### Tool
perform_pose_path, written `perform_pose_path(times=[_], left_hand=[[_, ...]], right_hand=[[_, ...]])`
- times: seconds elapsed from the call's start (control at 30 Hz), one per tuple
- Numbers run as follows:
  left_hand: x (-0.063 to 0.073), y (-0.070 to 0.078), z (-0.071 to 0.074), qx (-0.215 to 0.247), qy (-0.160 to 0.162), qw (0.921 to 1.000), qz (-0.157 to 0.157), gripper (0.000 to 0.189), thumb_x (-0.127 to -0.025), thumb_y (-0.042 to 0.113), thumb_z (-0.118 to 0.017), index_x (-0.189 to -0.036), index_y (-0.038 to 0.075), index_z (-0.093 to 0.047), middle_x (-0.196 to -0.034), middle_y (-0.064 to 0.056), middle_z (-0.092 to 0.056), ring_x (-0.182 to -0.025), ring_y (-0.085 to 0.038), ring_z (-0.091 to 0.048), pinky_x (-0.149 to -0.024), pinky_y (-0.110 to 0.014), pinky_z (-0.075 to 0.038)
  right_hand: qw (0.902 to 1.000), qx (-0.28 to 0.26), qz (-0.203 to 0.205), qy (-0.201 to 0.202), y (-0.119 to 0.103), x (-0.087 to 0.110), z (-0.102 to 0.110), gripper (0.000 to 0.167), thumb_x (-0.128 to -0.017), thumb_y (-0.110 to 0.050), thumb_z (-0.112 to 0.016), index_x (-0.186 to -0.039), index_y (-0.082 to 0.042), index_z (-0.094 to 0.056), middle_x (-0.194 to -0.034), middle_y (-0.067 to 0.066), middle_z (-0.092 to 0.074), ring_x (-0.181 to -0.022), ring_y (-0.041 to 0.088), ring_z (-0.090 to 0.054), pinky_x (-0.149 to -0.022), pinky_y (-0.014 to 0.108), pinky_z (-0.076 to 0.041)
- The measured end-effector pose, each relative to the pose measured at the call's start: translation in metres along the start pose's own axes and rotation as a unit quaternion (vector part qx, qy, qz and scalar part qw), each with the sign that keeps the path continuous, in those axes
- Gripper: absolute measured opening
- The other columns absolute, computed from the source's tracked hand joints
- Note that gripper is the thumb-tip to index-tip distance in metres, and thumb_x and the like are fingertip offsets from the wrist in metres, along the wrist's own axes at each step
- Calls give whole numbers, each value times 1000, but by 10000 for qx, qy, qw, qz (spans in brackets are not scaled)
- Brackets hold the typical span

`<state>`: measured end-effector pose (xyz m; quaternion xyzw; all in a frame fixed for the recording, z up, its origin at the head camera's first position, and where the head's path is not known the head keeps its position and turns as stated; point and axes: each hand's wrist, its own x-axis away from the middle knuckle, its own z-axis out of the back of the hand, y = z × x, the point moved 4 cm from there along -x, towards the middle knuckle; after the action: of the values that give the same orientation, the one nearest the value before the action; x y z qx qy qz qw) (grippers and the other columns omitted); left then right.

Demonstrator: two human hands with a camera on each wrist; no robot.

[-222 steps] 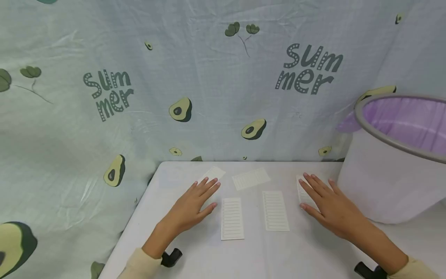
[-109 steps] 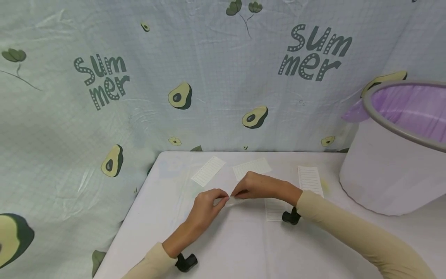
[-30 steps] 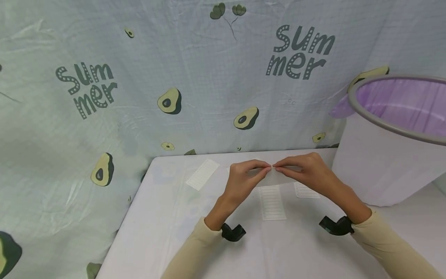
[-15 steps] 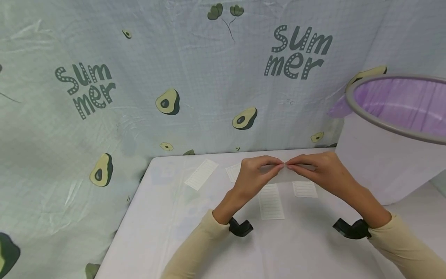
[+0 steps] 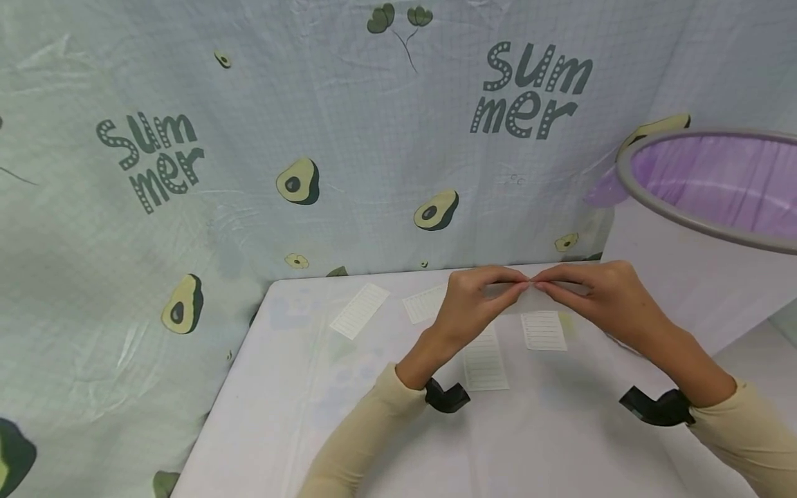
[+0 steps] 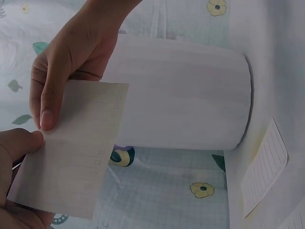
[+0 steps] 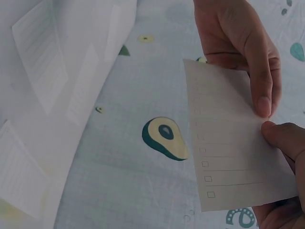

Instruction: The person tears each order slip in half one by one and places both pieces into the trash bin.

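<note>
Lined card (image 7: 226, 138) looks light, easily torn; I'd grip its edge, where fingers (image 6: 51, 100) of left hand (image 5: 474, 304) and right hand (image 5: 624, 301) pinch.

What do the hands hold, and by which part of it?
Both hands pinch a paper sheet, near the middle of the long edge opposite its checkboxes.

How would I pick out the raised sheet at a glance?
In the head view, find the big purple-lined bin at right. Just left of it, the left grip and right grip meet, pinching a lined sheet. It alone is raised; the other four visible sheets lie on the table.
</note>
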<state>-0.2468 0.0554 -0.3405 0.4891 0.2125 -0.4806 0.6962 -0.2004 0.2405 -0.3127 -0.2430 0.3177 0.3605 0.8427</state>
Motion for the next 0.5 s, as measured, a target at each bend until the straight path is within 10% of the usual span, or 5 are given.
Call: perform_pose_path(times=[0.5], left_hand=[[-22, 12, -9, 157, 193, 9996, -123, 10, -94, 7, -73, -101, 0, -77, -96, -9, -78, -92, -10, -73, -86, -16, -54]], right_hand=[[9983, 438, 37, 371, -3, -3, 24, 21, -79, -4, -84, -99, -9, -81, -84, 1, -78, -57, 6, -64, -57, 15, -49]])
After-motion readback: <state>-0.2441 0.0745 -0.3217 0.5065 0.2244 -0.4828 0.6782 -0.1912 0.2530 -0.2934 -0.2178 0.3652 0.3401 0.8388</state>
